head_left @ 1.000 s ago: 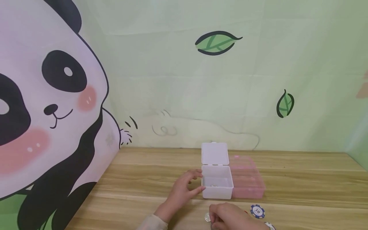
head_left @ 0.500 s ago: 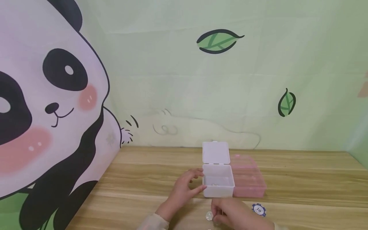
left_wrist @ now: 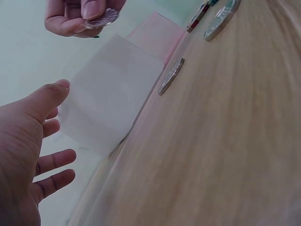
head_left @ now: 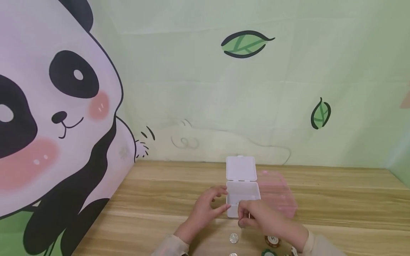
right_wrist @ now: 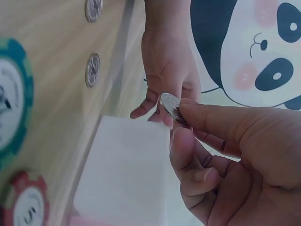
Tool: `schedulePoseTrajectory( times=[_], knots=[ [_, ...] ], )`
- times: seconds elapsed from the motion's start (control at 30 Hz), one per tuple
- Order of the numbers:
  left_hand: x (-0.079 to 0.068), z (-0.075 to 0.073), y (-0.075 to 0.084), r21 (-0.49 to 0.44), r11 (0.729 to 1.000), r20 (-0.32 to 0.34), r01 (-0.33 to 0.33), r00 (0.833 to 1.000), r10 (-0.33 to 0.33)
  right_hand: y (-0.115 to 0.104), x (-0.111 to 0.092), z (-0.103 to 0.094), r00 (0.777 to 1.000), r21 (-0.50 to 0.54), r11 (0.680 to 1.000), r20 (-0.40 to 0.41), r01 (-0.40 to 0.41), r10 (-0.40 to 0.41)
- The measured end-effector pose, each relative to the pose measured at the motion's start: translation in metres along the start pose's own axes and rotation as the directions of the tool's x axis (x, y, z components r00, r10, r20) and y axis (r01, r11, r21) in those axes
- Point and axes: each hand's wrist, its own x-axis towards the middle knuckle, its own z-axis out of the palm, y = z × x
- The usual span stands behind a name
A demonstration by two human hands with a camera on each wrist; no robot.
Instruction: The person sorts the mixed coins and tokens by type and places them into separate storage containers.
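Note:
My right hand (head_left: 262, 217) pinches a silver coin (right_wrist: 171, 106) between thumb and forefinger, over the front rim of a small white box (head_left: 232, 211). The box's hinged lid (head_left: 241, 169) stands up behind it. At the box's left side my left hand (head_left: 205, 210) rests with fingers loosely spread, its thumb at the front corner and its fingertips at the left rim. Most of the box's inside is hidden by the right hand. Two more silver coins lie on the table in front, one nearer the box (head_left: 234, 238) and one at the lower frame edge (head_left: 233, 254).
Against the box's right side stands a clear pink box (head_left: 283, 199). Poker chips lie front right: a red one marked 5 (head_left: 273, 241) and a green one (head_left: 268, 253). A panda-print cloth backdrop (head_left: 179, 89) closes off the back of the wooden table (head_left: 346, 202).
My right hand has lifted from the table and moved forward up to the box's front rim with the coin. It now covers the blue chip's place. The left hand stays put.

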Motion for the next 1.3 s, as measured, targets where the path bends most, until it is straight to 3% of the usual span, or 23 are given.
schedulePoseTrajectory(
  times=[0.5,0.7,1.03,1.3],
  knots=[
    [0.002,-0.001,-0.003,0.016,1.000,0.013,0.010,1.000,-0.010,0.004,0.020,-0.022,0.997,0.091,0.993,-0.020,-0.079,0.081],
    [0.004,0.000,-0.002,0.008,1.000,0.019,0.012,1.000,-0.012,0.012,0.027,-0.030,0.990,0.069,0.989,-0.031,-0.133,0.135],
    [0.004,0.000,-0.002,-0.001,1.000,0.021,0.013,1.000,-0.013,0.027,0.045,-0.019,0.983,-0.025,0.985,-0.065,-0.171,0.169],
    [0.001,-0.001,-0.002,-0.008,1.000,0.015,0.014,1.000,-0.014,0.029,0.054,-0.009,0.983,-0.077,0.980,-0.015,-0.185,0.184]
  ],
)
